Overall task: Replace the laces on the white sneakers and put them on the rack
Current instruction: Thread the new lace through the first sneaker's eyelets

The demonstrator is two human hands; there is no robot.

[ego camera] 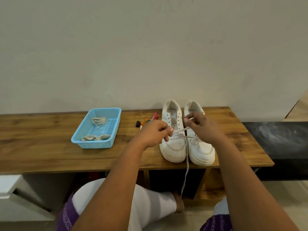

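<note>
bare bench (pixel 41 152) L of basket (pixel 93 144), markers (pixel 146 121) betw basket & sneakers (pixel 186 147)

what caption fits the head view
Both hands pinch a lace over the white sneakers.

Matt wood-grain table top (pixel 50 157); perforated glossy blue plastic basket (pixel 115 124) at left; 2 scuffed white leather-like sneakers (pixel 176 147) at right; flat woven cloth lace (pixel 187 165); smooth matt far wall (pixel 150 47).

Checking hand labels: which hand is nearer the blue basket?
Left. The left hand pinches the lace over the left-side sneaker, just right of the blue basket. The right hand is farther right, over the other sneaker.
</note>
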